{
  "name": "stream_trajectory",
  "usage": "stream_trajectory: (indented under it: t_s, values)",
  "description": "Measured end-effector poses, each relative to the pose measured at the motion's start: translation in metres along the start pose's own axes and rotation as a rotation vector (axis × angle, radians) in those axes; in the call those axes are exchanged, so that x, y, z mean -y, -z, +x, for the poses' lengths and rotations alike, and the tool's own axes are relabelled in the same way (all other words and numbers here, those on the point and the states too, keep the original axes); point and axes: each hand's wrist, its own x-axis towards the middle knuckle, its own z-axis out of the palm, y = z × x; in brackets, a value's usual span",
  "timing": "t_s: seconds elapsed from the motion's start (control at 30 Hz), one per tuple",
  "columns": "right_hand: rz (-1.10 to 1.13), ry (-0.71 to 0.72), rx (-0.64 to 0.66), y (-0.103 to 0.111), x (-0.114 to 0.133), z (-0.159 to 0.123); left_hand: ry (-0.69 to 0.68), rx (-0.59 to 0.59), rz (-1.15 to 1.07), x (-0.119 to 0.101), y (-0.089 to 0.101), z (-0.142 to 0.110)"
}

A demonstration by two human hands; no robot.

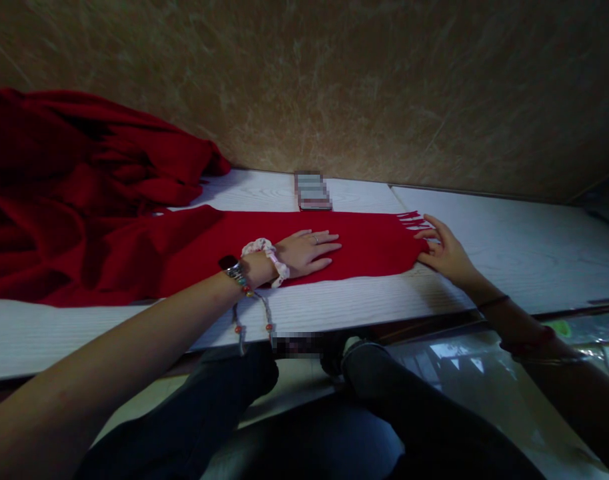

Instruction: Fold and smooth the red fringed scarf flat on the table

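A red scarf (pixel 264 227) with a white-tipped fringe at its right end lies stretched along the white wood-grain surface. My left hand (pixel 307 253) rests flat on its middle, fingers spread and palm down. At the fringed end, my right hand (pixel 442 253) has the near corner of the scarf between thumb and fingers, its index finger reaching along the fringe. Toward the left the cloth turns loose and wavy, running up to a crumpled heap of red fabric (pixel 109 147). Whether heap and scarf are one piece I cannot tell.
Behind the scarf lies a small flat rectangular object, blurred out (pixel 313 191), perhaps a phone. A brown marbled wall (pixel 304 87) rises along the back of the white surface (pixel 509 247). My legs (pixel 424 393) are below its front edge, over a shiny floor (pixel 464 363).
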Motion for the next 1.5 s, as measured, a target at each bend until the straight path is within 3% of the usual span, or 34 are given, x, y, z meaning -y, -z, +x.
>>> stream_trajectory:
  t_s: [0.1, 0.2, 0.3, 0.37, 0.43, 0.57, 0.73, 1.1, 1.37, 1.5]
  values:
    - [-0.017, 0.0, -0.073, 0.008, 0.004, 0.002, -0.022, 0.0, 0.063, -0.002, 0.006, -0.001]
    - [-0.042, -0.023, -0.084, 0.019, 0.015, 0.008, -0.094, -0.045, 0.097, -0.021, 0.018, 0.009]
    - [-0.135, -0.014, -0.051, 0.025, 0.03, 0.02, -0.042, -0.173, -0.038, -0.056, 0.026, 0.039]
    - [-0.246, 0.033, -0.038, 0.025, 0.038, 0.029, 0.083, -0.257, -0.129, -0.078, 0.025, 0.067]
    - [-0.396, 0.086, -0.049, 0.022, 0.043, 0.037, 0.121, -0.316, -0.183, -0.088, 0.019, 0.094]
    - [-0.601, 0.154, -0.044, 0.017, 0.04, 0.045, 0.216, -0.322, -0.385, -0.074, 0.01, 0.122]
    - [-0.681, 0.288, 0.101, 0.011, 0.026, 0.045, 0.197, -0.357, -0.447, -0.05, 0.009, 0.115]
    - [-0.928, 0.309, 0.06, -0.011, 0.033, 0.043, 0.17, -0.369, -0.494, -0.051, -0.003, 0.133]
    - [-0.937, 0.228, 0.017, 0.021, 0.028, 0.048, 0.114, -0.366, -0.433, -0.051, -0.004, 0.128]
    - [-0.817, 0.191, 0.08, 0.03, 0.024, 0.046, 0.105, -0.368, -0.409, -0.051, -0.003, 0.128]
